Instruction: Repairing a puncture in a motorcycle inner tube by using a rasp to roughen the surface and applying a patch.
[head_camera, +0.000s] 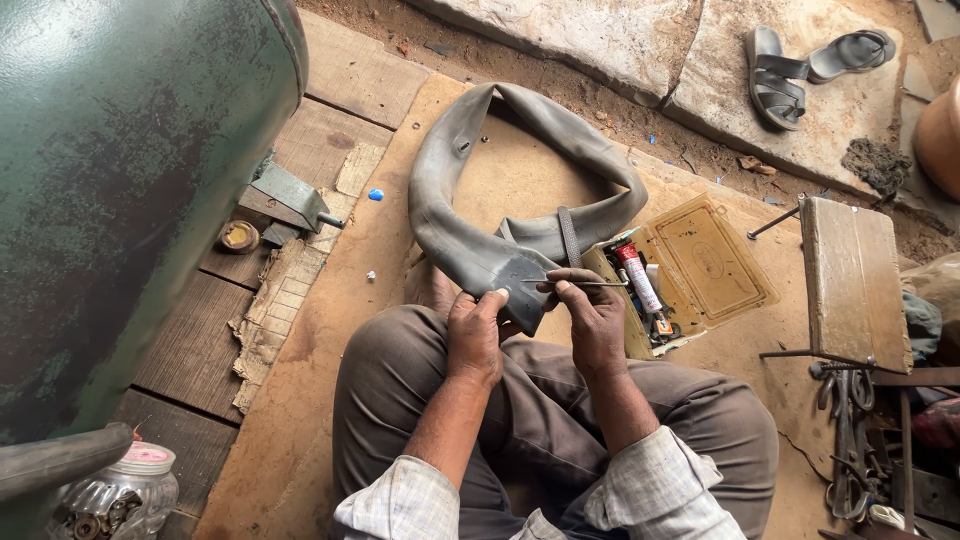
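Observation:
A grey rubber inner tube (470, 190) lies looped on a brown board in front of me, its near end folded over my knee. My left hand (474, 330) presses that folded end of the tube down with thumb and fingers. My right hand (592, 318) pinches a thin metal rod (590, 283), whose tip rests on the tube's surface beside the left thumb. I sit cross-legged in brown trousers and a checked shirt.
An open yellowish tin box (700, 262) with a red-and-white tube (636, 274) lies to the right. A large green tank (120, 170) fills the left, a jar (130, 490) below it. A small wooden stool (852, 280), metal tools (850, 420) and sandals (790, 70) lie to the right and beyond.

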